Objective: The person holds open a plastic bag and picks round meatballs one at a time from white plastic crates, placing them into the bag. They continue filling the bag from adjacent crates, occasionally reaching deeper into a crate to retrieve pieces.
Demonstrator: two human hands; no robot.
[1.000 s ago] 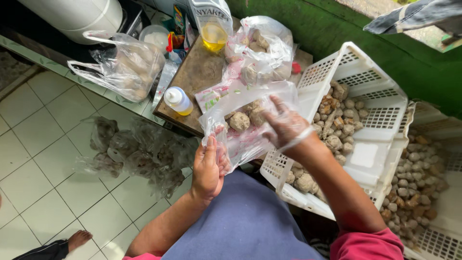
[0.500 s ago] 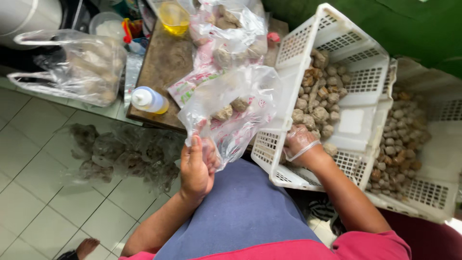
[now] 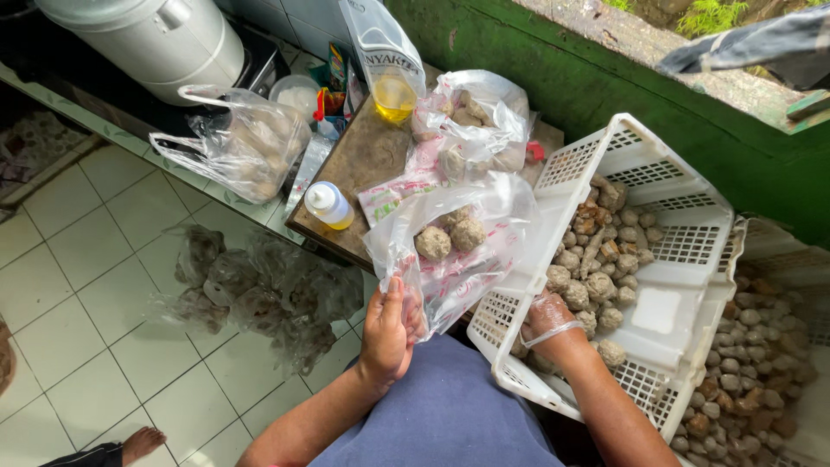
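The clear plastic bag (image 3: 450, 251) hung open in front of the person's lap, just left of the white slotted basket (image 3: 683, 251), with two pale round food balls (image 3: 450, 238) lying in its upper part. The left hand (image 3: 391, 333) was closed on the bag's lower edge, thumb and fingers pinching the film. The right hand (image 3: 553, 322), wrapped in a thin clear glove, was down inside the basket among the brownish balls (image 3: 596, 259); its fingers curled over them, but whether they actually held one could not be made out.

A second basket (image 3: 761, 372) of similar balls lay behind and below the first, partly covered by it and cut off at the frame's right edge. On the wooden counter (image 3: 363, 164) stood a small capped bottle (image 3: 327, 206), a bag of yellow oil (image 3: 391, 73) and another knotted bag of balls (image 3: 471, 130); the packets behind them were too crowded to identify. A filled plastic bag (image 3: 242, 143) sat on the tiled ledge beside a large white container (image 3: 147, 39), which was cut off at the top. More bags (image 3: 251, 290) lay heaped on the tiled floor (image 3: 69, 285), their contents blurred by the plastic. A bare foot (image 3: 138, 445) showed at the bottom edge.
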